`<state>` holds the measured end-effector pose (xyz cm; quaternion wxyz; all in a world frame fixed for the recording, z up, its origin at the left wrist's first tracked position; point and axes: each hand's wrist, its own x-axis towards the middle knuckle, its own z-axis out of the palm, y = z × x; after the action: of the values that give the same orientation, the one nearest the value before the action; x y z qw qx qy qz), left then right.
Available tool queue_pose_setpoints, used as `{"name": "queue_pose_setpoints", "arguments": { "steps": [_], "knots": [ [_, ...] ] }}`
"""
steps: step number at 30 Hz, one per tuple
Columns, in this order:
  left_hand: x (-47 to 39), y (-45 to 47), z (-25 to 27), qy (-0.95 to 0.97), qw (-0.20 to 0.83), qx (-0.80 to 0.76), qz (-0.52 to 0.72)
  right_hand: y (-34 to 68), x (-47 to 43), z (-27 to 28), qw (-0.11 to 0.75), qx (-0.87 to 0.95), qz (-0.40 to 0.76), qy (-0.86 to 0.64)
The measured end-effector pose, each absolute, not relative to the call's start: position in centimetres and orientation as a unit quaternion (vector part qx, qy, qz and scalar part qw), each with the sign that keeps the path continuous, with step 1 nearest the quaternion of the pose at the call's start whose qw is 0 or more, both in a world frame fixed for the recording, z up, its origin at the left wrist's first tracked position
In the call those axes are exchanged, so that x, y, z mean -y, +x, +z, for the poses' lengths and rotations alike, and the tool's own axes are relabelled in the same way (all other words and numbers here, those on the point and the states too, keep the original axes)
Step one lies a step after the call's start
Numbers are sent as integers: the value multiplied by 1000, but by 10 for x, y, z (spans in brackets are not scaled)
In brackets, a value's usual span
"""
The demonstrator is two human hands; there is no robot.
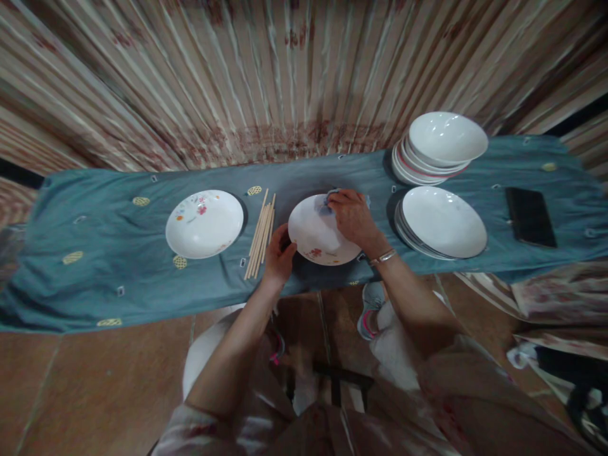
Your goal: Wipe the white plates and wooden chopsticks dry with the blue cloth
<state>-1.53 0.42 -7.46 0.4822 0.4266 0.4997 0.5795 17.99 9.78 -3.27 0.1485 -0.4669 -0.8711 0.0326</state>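
Wrinkled teal cloth covers a long desk; on it, left to right: a round white floral dish; pale, slender wooden chopsticks; a second white floral dish, its contact with the cloth unclear; round white bowls stacked behind stacked shallow white dishes; a flat black rectangular object.

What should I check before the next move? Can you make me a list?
1. Left hand on the rim of the held flowered plate: ok.
2. Right hand holding the blue cloth against that plate: ok.
3. Ends of the wooden chopsticks lined up: not ok, they're uneven.
4. Other flowered plate apart from the held one: ok.
5. Underside of the held plate clean: cannot tell, it's hidden.
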Motion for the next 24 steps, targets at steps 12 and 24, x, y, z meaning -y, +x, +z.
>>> {"name": "queue_pose_setpoints", "arguments": {
  "steps": [12, 24],
  "knots": [
    [-5, -13, -74, 413, 485, -503, 584, 168, -98, -41, 121, 897, 51, -421],
    [-6, -12, -75, 417, 480, -504, 585, 154, -95, -61, 192, 890, 208, -356]
  ]
}}
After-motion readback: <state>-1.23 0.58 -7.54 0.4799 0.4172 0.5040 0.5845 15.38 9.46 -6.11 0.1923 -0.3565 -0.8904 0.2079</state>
